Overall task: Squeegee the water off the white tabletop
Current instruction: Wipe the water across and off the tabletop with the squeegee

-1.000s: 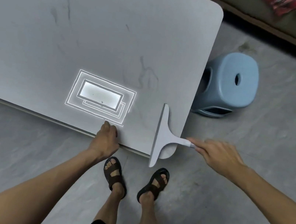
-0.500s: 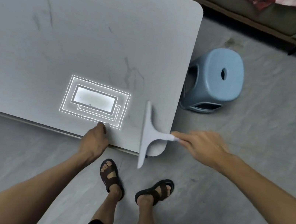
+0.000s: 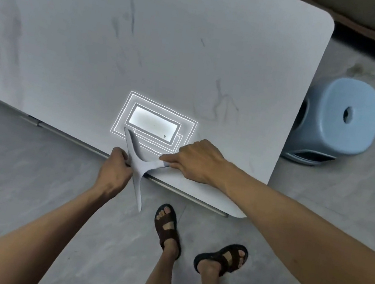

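At lower centre, the right hand (image 3: 199, 162) pinches the white squeegee (image 3: 137, 165) by its handle, blade half overhanging the white tabletop (image 3: 147, 44) near edge. The left hand (image 3: 115, 169) curls at that edge, seemingly touching the blade. This stroke looks finished; next calls for resetting the blade farther up.

Blue plastic stool (image 3: 337, 121) beside the table, brown sandals (image 3: 168, 227) below
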The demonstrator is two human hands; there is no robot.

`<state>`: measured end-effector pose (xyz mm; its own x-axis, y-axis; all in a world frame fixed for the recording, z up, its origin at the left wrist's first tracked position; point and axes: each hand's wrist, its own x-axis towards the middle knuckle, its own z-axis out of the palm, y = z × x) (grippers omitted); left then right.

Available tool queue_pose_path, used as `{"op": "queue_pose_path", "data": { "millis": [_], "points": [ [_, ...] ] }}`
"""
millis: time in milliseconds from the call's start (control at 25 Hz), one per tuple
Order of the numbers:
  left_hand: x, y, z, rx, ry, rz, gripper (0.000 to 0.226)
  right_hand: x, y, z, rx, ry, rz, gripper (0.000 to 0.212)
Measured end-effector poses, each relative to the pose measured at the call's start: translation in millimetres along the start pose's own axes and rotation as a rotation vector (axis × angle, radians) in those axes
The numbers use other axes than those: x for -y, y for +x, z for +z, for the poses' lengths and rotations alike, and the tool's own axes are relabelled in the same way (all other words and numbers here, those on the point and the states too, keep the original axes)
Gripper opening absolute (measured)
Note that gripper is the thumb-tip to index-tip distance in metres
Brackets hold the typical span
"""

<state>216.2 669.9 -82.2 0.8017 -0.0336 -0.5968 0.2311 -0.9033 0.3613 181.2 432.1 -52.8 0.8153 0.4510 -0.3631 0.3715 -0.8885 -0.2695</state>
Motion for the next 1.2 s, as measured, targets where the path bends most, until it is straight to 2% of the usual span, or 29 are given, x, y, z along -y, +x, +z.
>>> {"op": "queue_pose_path", "data": {
  "millis": [240, 600, 720, 840, 920, 1080, 1200],
  "points": [
    [-28.0, -5.2, 18.4, 0.128, 0.085, 0.078, 0.026, -56.0, -60.3, 6.7, -0.074, 0.126, 0.305, 0.038],
    [-92.5, -37.7, 67.6, 0.3, 0.216, 0.319, 0.026, -99.0, -270.8, 32.6, -0.078, 0.128, 0.796, 0.036],
    [-104.0, -47.5, 78.0, 0.343, 0.232, 0.364, 0.025, -104.8, -318.2, 28.2, -0.071, 0.101, 0.91, 0.034],
    [-104.2, -52.8, 77.2, 0.312, 0.231, 0.369, 0.024, -99.4, -321.6, 18.0, -0.106, 0.009, 0.859, 0.032],
    [-95.7, -51.8, 68.7, 0.231, 0.202, 0.348, 0.02, -84.9, -298.0, 9.2, -0.141, 0.021, 0.715, 0.033],
    [-63.1, -40.0, 37.1, 0.024, 0.041, 0.159, 0.005, -49.1, -215.8, -6.9, -0.087, 0.03, 0.416, 0.047],
    [-28.7, -28.5, 10.2, -0.135, -0.018, -0.015, 0.009, -6.5, -132.6, -4.5, -0.019, 0.086, 0.151, 0.042]
  ]
}}
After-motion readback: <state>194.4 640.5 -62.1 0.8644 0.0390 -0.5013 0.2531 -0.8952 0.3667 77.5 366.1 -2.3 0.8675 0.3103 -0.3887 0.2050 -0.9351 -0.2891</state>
